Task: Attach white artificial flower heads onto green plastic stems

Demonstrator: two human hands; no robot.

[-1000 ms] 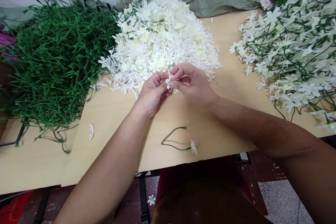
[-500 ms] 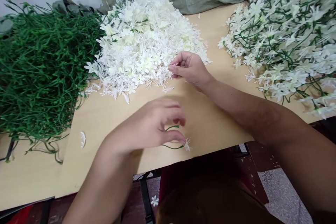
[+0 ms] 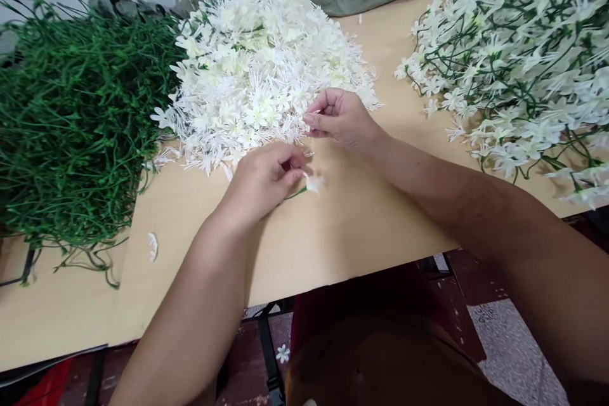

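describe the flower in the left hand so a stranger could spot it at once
Find the big white heap towards the back of the tan board. On its near side is the left hand, holding one stemmed flower at its fingertips. Its green stem and blurred white head stand apart from the tangled flower pile at right.

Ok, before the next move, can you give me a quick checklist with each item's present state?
1. Left hand holds the green stem with a white tip: ok.
2. Right hand holds a piece: cannot tell, only a bit of white shows.
3. Hands apart from each other: ok.
4. Stemmed-flower pile separate from the loose white flower heap: ok.
5. No stray flower on the floor: not ok, a white flower lies there.
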